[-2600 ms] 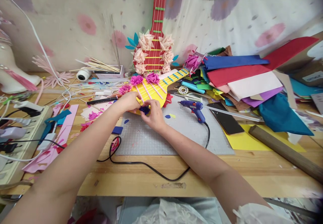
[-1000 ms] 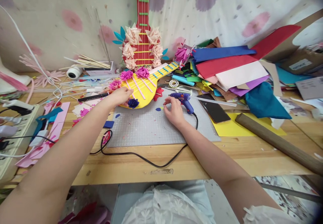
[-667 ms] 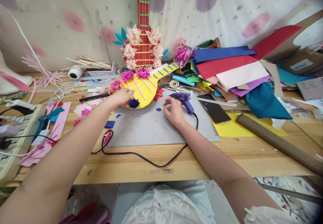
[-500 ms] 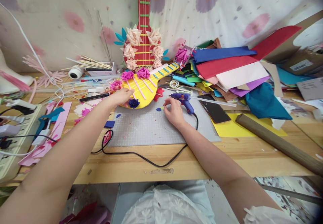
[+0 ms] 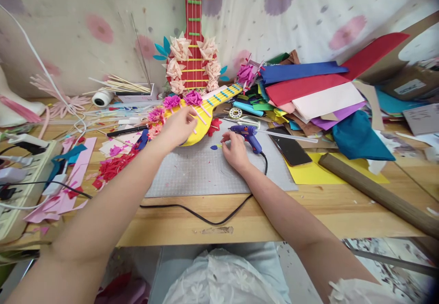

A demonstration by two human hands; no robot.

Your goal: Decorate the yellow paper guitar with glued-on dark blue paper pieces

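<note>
A yellow toy guitar (image 5: pixel 200 132) decorated with paper flowers lies at the back of the grey cutting mat (image 5: pixel 192 176). Over its body is my left hand (image 5: pixel 179 128), fingers bent and apart, holding nothing I can see. It hides the spot where a dark blue flower sat. My right hand (image 5: pixel 236 152) rests on the mat with loosely curved, parted fingers. Right beside it lies a blue glue gun (image 5: pixel 252 138) with a clear stick in its back. Small blue petal scraps (image 5: pixel 214 147) and a red flower (image 5: pixel 214 125) are close to the right hand's fingertips.
Behind stands a red guitar (image 5: pixel 194 61) with pale flowers. Coloured sheets (image 5: pixel 308 89) are piled at the right, near a black phone (image 5: pixel 291 148) and a brown roll (image 5: pixel 370 192). Red scraps (image 5: pixel 116 167) and a power strip (image 5: pixel 27 189) are on the left. A black cord (image 5: pixel 206 219) crosses the front.
My left hand has moved up and to the right across the yellow guitar, now covering the dark blue flower's place. Its forearm has shifted right, uncovering red scraps. My right hand stays put.
</note>
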